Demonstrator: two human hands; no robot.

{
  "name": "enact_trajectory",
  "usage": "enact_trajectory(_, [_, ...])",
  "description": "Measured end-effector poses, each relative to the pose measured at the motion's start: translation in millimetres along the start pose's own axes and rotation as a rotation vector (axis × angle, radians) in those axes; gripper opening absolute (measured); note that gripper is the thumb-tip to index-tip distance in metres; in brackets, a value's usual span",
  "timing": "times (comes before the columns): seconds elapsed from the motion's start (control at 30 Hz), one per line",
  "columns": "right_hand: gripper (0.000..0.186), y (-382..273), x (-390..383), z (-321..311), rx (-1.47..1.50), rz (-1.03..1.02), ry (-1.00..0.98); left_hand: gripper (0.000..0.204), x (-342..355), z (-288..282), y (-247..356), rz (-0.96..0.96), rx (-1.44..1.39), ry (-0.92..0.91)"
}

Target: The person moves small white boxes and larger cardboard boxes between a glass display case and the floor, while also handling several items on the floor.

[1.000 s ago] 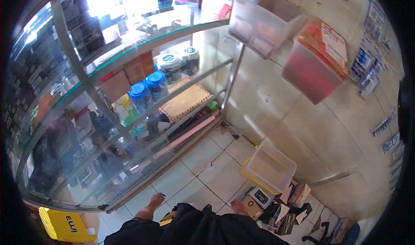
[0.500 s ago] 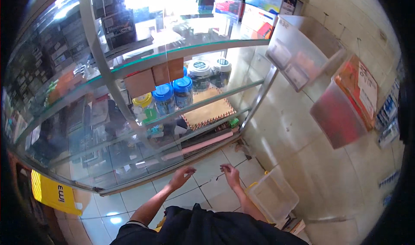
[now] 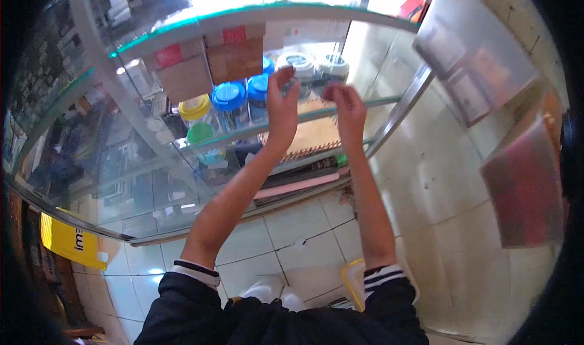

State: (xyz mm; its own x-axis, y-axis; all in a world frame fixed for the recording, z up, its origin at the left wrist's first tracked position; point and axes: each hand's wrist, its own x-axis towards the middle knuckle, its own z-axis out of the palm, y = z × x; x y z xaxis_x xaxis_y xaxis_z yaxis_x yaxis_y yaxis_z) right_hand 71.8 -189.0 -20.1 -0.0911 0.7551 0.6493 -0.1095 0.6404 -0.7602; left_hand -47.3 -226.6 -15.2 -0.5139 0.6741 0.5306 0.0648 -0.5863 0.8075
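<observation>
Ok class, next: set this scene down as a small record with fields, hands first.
Left hand: raised before the glass case; nothing seen held
Right hand: raised, blurred; nothing seen held
Contact with case: cannot tell
In case: blue-lidded jars, white-lidded jars, brown boxes, tan envelope
Right of case: clear tub, reddish tub
Floor: pale tiles; yellow-rimmed tub, partly behind right sleeve
</observation>
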Motion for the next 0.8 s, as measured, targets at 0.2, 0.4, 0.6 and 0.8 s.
enact_trajectory(0.2, [0.019, 63.6, 75.5, 34.1, 0.235, 0.048, -0.013, 0.043, 89.6, 26.6, -74.7, 0.022, 0.056, 0.307])
enact_trajectory(0.4, [0.03, 109.3, 137.0, 60.8, -0.068, 0.008, -0.079, 0.058, 113.3, 61.8, -97.1, 0.259, 0.263, 0.427])
enact_trajectory(0.6, [0.042, 112.6, 152.5, 82.8, 0.244, 0.172, -0.233, 0.062, 159.5, 21.4, -114.7, 0.139, 0.49, 0.362])
enact_trajectory(0.8, [0.059, 128.2, 169.5, 106.5, 0.161, 0.256, -0.336, 0.069, 170.7, 17.6, -128.6, 0.168, 0.527, 0.318])
